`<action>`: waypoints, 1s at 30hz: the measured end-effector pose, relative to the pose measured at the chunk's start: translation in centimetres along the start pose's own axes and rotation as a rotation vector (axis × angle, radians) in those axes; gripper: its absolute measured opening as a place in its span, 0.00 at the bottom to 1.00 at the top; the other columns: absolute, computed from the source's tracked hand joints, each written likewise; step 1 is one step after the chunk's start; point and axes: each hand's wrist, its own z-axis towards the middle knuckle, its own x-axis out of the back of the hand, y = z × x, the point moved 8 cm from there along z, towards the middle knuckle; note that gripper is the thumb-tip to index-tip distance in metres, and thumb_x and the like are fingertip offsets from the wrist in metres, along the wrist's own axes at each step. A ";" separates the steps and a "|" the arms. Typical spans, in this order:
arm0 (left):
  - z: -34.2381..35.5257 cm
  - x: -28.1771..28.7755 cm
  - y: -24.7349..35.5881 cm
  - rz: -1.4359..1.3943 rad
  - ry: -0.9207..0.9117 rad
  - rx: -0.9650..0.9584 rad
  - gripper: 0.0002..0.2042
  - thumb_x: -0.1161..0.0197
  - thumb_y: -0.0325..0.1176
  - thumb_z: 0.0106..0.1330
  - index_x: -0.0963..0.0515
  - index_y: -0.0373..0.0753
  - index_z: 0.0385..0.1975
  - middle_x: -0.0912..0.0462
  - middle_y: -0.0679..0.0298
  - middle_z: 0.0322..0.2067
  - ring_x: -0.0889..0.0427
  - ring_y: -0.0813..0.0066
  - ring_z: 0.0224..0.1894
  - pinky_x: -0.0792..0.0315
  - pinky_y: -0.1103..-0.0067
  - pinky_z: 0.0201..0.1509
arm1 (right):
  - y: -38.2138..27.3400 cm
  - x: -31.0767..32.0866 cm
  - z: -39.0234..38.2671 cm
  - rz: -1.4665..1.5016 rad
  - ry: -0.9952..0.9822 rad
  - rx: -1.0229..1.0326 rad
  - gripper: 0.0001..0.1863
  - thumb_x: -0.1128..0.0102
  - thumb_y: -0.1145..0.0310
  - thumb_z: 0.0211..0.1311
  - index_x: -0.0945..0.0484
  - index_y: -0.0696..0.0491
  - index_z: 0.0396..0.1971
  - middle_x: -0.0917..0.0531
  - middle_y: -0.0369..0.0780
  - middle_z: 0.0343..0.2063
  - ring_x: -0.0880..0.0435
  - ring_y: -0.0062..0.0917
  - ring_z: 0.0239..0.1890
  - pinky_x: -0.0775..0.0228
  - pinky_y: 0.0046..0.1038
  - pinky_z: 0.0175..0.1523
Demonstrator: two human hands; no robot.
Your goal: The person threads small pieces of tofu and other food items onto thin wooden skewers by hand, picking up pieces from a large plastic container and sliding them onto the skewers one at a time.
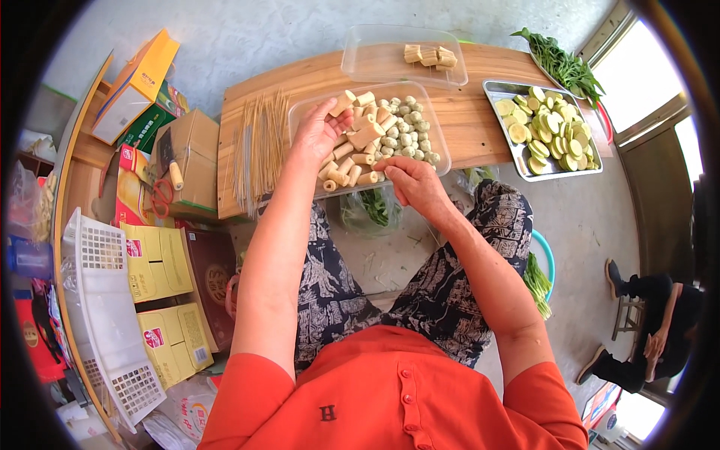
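Over a clear plastic tray (444, 154) on the wooden table, my left hand (321, 133) is closed with its palm turned up, a beige hollow roll (343, 103) at its fingertips. My right hand (415, 182) hovers at the tray's near edge, thumb and forefinger pinched together; whatever is between them is too small to make out. Many more beige rolls (367, 136) lie heaped in the tray's left and middle. Grey-green balls (405, 124) fill its right side. Left of the tray, thin wooden skewers (259, 142) are spread on the table.
Behind stands another clear container (375, 64) with skewered rolls (431, 56). At right are a metal tray (544, 170) of sliced green squash (555, 131) and leafy greens (559, 64). Cardboard boxes (187, 154) and red scissors (161, 196) are at left; a person (660, 330) sits far right.
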 end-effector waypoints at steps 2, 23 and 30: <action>0.0 0.0 0.1 -0.002 -0.013 -0.002 0.11 0.39 0.30 0.62 0.28 0.33 0.42 0.21 0.56 0.36 0.20 0.68 0.36 0.21 0.75 0.40 | 0.0 0.0 0.0 0.004 -0.004 -0.009 0.13 0.56 0.70 0.67 0.22 0.56 0.41 0.34 0.29 0.10 0.37 0.10 0.13 0.45 0.16 0.21; -0.9 -1.1 -0.3 0.042 -0.084 0.036 0.13 0.34 0.31 0.58 0.27 0.35 0.39 0.21 0.57 0.36 0.20 0.67 0.37 0.21 0.74 0.43 | 0.1 0.1 0.5 0.006 0.002 0.002 0.13 0.56 0.68 0.67 0.22 0.56 0.42 0.35 0.28 0.09 0.39 0.10 0.13 0.46 0.16 0.20; -2.2 -3.1 -0.3 0.096 -0.163 0.040 0.14 0.33 0.32 0.57 0.26 0.35 0.40 0.20 0.59 0.37 0.20 0.68 0.39 0.23 0.73 0.46 | 0.2 0.1 0.7 0.038 0.017 -0.004 0.13 0.55 0.69 0.67 0.22 0.56 0.42 0.36 0.28 0.09 0.39 0.10 0.13 0.46 0.16 0.20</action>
